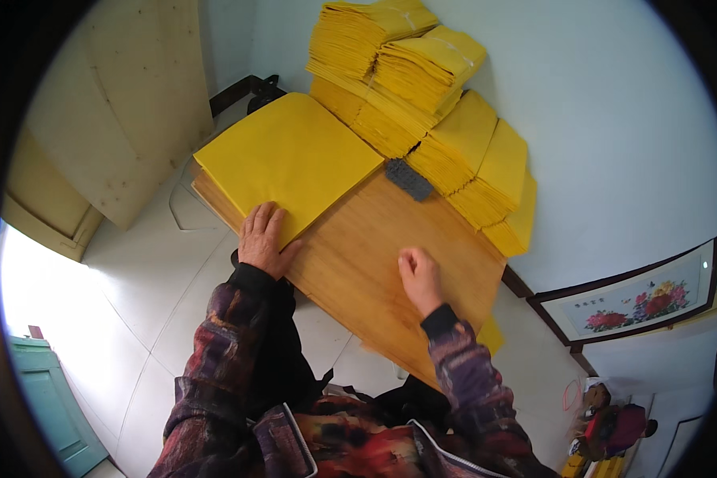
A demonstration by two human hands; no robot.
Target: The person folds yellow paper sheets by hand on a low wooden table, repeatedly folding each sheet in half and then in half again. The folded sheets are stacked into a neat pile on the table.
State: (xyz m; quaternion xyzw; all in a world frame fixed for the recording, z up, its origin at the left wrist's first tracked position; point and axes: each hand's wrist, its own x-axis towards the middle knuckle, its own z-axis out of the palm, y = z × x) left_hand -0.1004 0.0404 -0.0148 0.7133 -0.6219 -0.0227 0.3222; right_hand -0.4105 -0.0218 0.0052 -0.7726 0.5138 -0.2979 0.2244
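1. Left hand (264,239): flat, fingers spread, grip open, palm pressed on near corner of yellow paper stack (288,155); nothing clasped.
2. Yellow paper stack: lying flat on far-left end of wooden counter (390,255), stretching up and away from left grip, one corner under the fingers.
3. Right hand (419,277): loosely curled, knuckles on bare counter, well apart from the stack; grip closed, holding anything or not cannot tell.
4. Dark grey block (409,178): on counter beyond right grip, just beside the stack's right corner.
5. Bundled yellow paper piles (422,95): heaped far beyond both grips, against white wall (613,119).
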